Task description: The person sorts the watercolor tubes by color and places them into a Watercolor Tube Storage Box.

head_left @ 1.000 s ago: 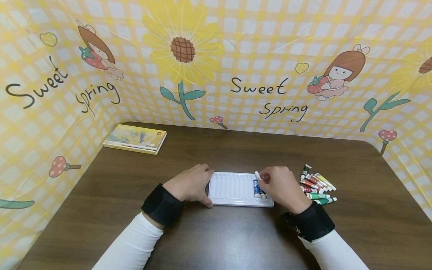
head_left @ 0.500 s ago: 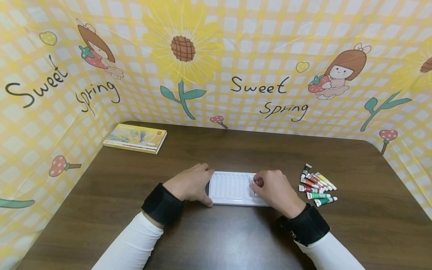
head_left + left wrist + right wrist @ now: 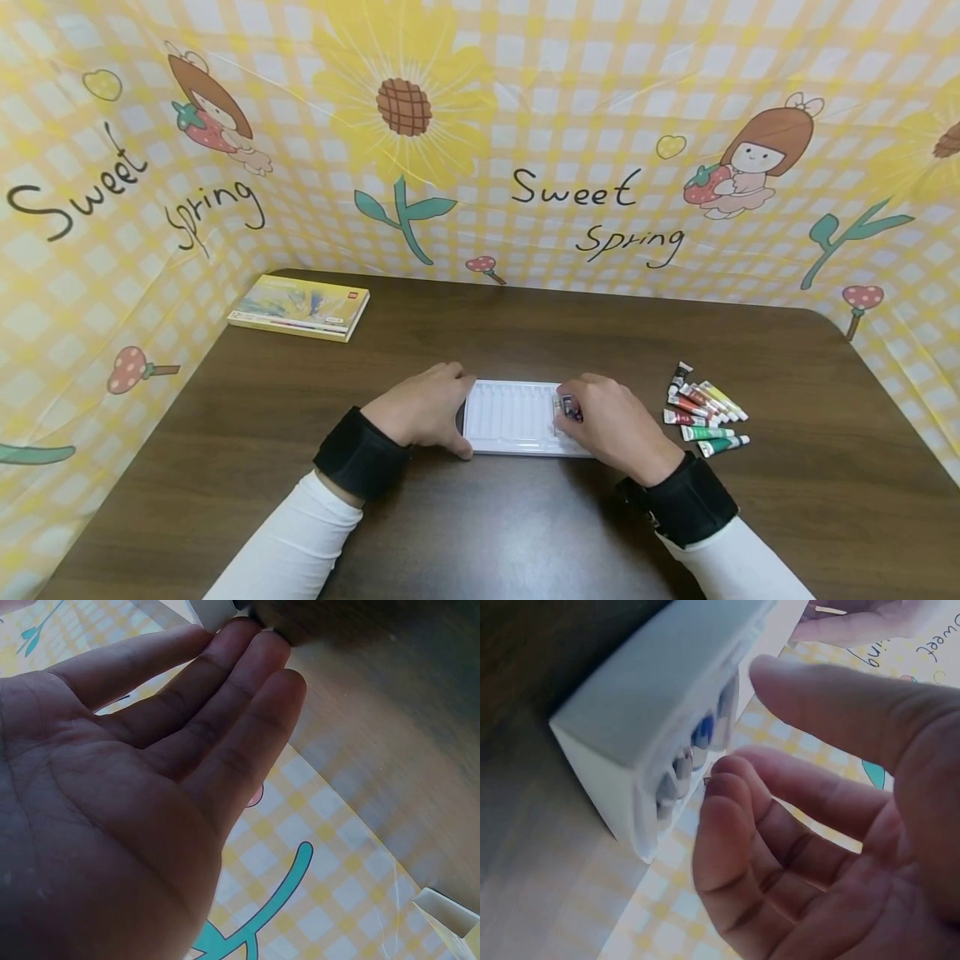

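A white ridged tray (image 3: 512, 417) lies on the table. My left hand (image 3: 423, 406) holds its left end, the thumb at the near corner and the fingers at the far corner. Over the right end is my right hand (image 3: 611, 423), its thumb (image 3: 825, 701) and fingertips apart beside the small paint tubes lying in the tray slots. Among these, a blue-marked tube (image 3: 703, 731) shows in the right wrist view. In the left wrist view the fingers (image 3: 225, 727) lie side by side, their tips at the end of the tray. The right hand partly hides the tubes in the head view.
Several loose paint tubes lie right of the tray: a black one (image 3: 679, 378), red and yellow ones, and a dark green one (image 3: 723, 446). A yellow box (image 3: 298, 307) rests at the far left of the table. Patterned cloth (image 3: 450, 233) walls the back and sides.
My right hand has brought a white-capped tube down into the tray, moving slightly left, and its thumb and fingers have since parted. My left hand has stayed at the left end.
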Tool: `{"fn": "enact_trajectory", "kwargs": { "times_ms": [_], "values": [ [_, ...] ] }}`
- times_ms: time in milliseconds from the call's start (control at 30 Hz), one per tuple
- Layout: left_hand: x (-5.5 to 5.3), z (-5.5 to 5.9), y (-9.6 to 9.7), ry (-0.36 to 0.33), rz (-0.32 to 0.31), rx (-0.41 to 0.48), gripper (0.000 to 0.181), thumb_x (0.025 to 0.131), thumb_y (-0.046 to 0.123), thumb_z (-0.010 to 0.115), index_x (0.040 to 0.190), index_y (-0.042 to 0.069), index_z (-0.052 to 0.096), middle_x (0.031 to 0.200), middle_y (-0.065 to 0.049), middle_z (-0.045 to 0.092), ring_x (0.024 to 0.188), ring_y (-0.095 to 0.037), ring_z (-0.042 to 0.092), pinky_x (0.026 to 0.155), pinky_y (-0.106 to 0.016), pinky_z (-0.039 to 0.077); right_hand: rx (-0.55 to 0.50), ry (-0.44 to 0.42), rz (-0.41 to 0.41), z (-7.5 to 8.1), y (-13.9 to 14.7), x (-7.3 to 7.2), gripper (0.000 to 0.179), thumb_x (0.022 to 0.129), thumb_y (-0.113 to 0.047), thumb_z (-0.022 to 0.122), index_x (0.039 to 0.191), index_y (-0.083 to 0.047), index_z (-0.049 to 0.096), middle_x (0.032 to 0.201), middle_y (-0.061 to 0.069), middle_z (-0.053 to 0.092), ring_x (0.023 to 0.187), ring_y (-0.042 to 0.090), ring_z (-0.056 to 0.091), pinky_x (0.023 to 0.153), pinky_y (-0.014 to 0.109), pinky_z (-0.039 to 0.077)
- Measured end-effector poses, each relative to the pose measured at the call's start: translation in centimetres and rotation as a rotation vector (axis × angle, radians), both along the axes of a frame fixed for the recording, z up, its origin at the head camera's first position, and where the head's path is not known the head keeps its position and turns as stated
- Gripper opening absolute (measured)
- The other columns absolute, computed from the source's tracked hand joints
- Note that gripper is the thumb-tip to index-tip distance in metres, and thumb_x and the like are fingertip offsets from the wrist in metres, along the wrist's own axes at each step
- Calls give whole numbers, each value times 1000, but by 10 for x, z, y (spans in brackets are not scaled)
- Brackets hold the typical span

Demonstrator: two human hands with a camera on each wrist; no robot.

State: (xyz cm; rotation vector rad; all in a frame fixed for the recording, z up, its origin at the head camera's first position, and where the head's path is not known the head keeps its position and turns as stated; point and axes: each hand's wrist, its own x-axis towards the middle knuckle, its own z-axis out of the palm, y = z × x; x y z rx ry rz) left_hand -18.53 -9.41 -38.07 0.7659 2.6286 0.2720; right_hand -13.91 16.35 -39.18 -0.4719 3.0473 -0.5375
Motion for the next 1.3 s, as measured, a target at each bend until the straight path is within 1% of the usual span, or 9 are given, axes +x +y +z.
{"fn": "enact_trajectory", "kwargs": {
  "times_ms": [133, 300, 400, 500, 700, 800, 1033, 1200, 1300],
  "values": [
    [0, 1, 0, 0, 1, 5, 93, 75, 38, 95, 148, -3, 55, 148, -21, 56, 137, -35, 53, 116, -51, 47, 48, -22, 24, 3, 3, 1, 33, 91, -20, 84, 119, -6, 78, 109, 12, 73, 91, 22, 67, 86, 45, 61],
    [0, 2, 1, 1, 2, 7, 93, 75, 38, 96, 148, -2, 55, 148, -21, 56, 136, -35, 53, 115, -51, 47, 73, -41, 21, 2, 4, 0, 34, 91, -23, 84, 121, -8, 78, 109, 11, 72, 90, 23, 65, 87, 45, 60],
    [0, 2, 1, -1, 2, 7, 93, 76, 38, 96, 148, -2, 55, 148, -21, 56, 136, -35, 53, 116, -51, 47, 89, -32, 21, 1, 3, 0, 33, 91, -23, 83, 120, -7, 78, 108, 11, 72, 89, 22, 65, 85, 45, 61],
    [0, 2, 0, -1, 1, 9, 93, 76, 38, 95, 149, -3, 55, 149, -21, 56, 136, -35, 53, 116, -51, 47, 118, -4, 35, 0, 1, 0, 32, 92, -22, 82, 120, -6, 78, 108, 12, 72, 87, 22, 65, 82, 45, 61],
    [-1, 2, 0, 2, -2, 10, 94, 75, 38, 95, 149, -3, 54, 148, -21, 55, 137, -35, 52, 116, -51, 47, 166, 16, 45, -1, -2, 1, 31, 92, -21, 81, 120, -6, 78, 103, 11, 71, 81, 20, 62, 73, 41, 59],
    [-1, 2, 0, 4, -1, 14, 94, 75, 38, 96, 149, -3, 54, 148, -21, 56, 137, -35, 53, 116, -50, 47, 178, 9, 48, -1, -3, 1, 31, 93, -20, 80, 121, -7, 79, 99, 10, 69, 78, 19, 59, 69, 38, 57],
    [0, 1, 0, -4, 2, 15, 93, 76, 36, 95, 149, -3, 53, 150, -21, 55, 138, -35, 52, 116, -51, 47, 205, -14, 64, 0, -5, 1, 27, 95, -18, 77, 120, -7, 78, 96, 10, 67, 75, 19, 57, 67, 37, 55],
    [0, 1, 0, -14, 6, 9, 93, 77, 36, 95, 150, -2, 53, 151, -21, 54, 140, -35, 51, 117, -51, 46, 214, -20, 63, 0, -6, 1, 27, 95, -18, 77, 120, -8, 78, 96, 9, 67, 75, 19, 56, 66, 37, 54],
    [0, 1, -1, -10, 4, 12, 94, 76, 36, 95, 150, -3, 53, 151, -21, 54, 139, -35, 51, 117, -50, 46, 218, -31, 60, 0, -6, 2, 28, 96, -19, 76, 122, -8, 77, 98, 10, 68, 76, 19, 56, 68, 37, 55]
  ]
}}
